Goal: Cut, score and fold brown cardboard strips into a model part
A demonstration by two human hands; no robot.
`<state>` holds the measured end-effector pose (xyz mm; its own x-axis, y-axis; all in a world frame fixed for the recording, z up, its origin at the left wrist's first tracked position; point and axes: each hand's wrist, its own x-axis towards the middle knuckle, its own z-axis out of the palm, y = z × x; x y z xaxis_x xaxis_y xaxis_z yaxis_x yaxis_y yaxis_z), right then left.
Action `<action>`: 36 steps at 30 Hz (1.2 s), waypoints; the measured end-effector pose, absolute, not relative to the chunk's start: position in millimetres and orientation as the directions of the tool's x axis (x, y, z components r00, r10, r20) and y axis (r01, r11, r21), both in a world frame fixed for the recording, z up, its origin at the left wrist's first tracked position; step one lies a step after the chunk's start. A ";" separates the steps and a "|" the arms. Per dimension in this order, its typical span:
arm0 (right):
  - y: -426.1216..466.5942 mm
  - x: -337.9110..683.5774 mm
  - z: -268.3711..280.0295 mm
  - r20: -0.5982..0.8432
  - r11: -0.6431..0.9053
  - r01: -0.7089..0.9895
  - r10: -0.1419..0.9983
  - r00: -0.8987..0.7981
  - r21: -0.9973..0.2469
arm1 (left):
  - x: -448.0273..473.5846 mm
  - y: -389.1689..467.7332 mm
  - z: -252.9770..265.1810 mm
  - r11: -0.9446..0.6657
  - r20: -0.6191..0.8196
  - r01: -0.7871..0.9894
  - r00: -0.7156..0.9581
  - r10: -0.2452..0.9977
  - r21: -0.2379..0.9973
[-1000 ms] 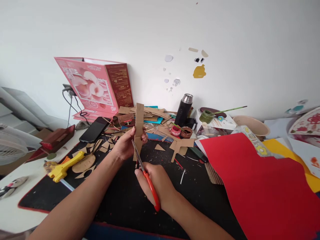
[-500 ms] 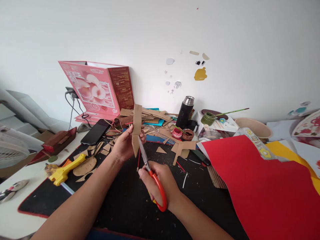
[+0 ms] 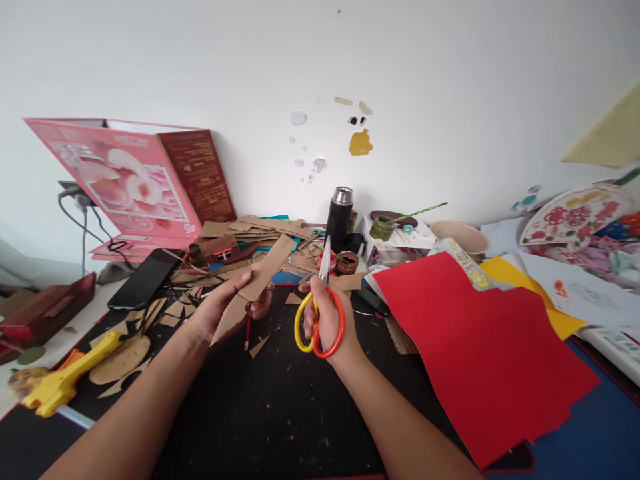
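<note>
Pinched in my left hand [image 3: 220,307] is a long strip of brown cardboard [image 3: 267,270], tilted up to the right, with a crease and a pointed lower end. My right hand [image 3: 333,320] holds a pair of scissors [image 3: 325,267] with one red and one yellow handle loop. The scissors' blades point up and away from me, close together, and stand apart from the strip. A small triangular cardboard scrap [image 3: 259,347] lies on the black mat [image 3: 250,413] below the strip.
A yellow glue gun [image 3: 75,373] and a phone [image 3: 145,278] lie at left. Cardboard scraps pile up behind my hands, near a black flask [image 3: 339,220] and a green paint jar [image 3: 383,228]. Red paper [image 3: 490,360] covers the right side. A pink box [image 3: 135,187] leans at the wall.
The scissors have left the strip and moved up and right. My left hand has tilted the strip over to the right. A small triangular scrap now shows on the mat. The view has turned right.
</note>
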<state>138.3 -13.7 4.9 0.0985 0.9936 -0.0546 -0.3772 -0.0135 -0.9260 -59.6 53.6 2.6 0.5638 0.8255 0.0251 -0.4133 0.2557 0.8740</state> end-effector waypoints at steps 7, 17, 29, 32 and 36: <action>-4.3 146.8 -0.5 -0.033 0.041 -0.420 0.985 0.168 -0.907 | -65.9 50.0 -1.3 0.308 -0.125 -0.154 0.682 0.721 0.939; -2.8 148.4 -1.8 -0.014 0.057 -0.380 0.983 0.181 -0.923 | -64.7 52.9 -5.5 0.414 -0.150 -0.219 0.706 0.693 0.884; -3.0 150.7 2.6 -0.050 0.092 -0.384 0.937 0.345 -0.919 | -51.9 39.2 2.6 0.112 -0.025 -0.047 0.821 0.570 0.993; -5.0 150.0 2.7 -0.051 0.086 -0.372 0.938 0.344 -0.924 | -50.2 40.3 0.5 0.028 0.075 -0.118 0.779 0.622 0.993; -4.1 149.0 0.7 -0.041 0.098 -0.380 0.939 0.342 -0.920 | -51.7 46.1 -6.8 0.078 0.085 -0.195 0.706 0.703 0.978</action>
